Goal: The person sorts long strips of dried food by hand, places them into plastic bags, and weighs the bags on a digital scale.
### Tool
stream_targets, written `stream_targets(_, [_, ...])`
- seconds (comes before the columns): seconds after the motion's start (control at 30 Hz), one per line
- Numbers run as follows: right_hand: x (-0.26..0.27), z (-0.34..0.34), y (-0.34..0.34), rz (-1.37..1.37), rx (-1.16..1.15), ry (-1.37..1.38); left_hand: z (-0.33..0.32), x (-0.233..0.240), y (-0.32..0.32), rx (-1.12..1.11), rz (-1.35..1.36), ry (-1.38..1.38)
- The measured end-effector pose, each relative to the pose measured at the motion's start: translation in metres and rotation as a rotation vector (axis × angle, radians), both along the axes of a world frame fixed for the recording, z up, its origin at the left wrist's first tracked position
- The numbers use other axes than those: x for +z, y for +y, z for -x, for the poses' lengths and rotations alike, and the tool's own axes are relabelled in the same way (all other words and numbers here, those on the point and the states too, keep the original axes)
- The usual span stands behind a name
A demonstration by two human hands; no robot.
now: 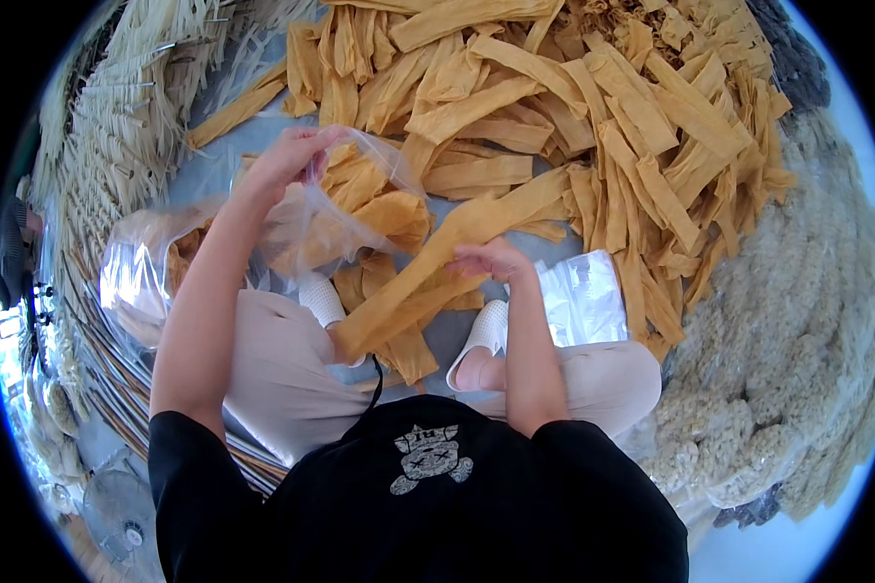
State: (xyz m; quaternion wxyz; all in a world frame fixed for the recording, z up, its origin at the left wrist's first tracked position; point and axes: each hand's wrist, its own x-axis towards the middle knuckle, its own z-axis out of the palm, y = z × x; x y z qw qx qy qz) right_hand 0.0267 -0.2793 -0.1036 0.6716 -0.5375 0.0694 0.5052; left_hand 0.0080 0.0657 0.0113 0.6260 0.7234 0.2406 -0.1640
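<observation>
My left hand [302,157] pinches the rim of a clear plastic bag [335,218], whose mouth faces right. Folded orange-yellow strips [401,218] show inside and through its film. A long flat strip of the same kind [423,270] slants down across my front, with the fingers of my right hand [492,261] closed at its edge. I cannot tell what the strips are made of. More strips [412,353] lie between my white perforated shoes [488,324]. A stack of flat clear plastic bags [583,299] rests on the floor beside my right forearm.
A large heap of orange-yellow strips [510,109] spreads ahead. Another filled clear bag [135,255] is at left. Pale stringy bundles [124,131] and long thin stalks [117,372] line that side; a fan [120,521] stands behind. Cream, fluffy bundles [773,335] are piled at right.
</observation>
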Motion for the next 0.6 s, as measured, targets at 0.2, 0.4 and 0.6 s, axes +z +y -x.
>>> stream_targets(0.2, [-0.121,-0.023,-0.032,0.719,-0.598,-0.469,-0.006,0.016,-0.012,-0.052,-0.046,0.006])
stream_targets(0.4, [-0.045,-0.131,0.043,0.455,-0.654,-0.716,0.001,0.012,-0.012,-0.041,-0.063,-0.014])
stream_targets(0.6, [-0.058,-0.201,0.119,0.405,-0.473,-0.285,0.01,0.017,-0.008,-0.015,-0.079,-0.003])
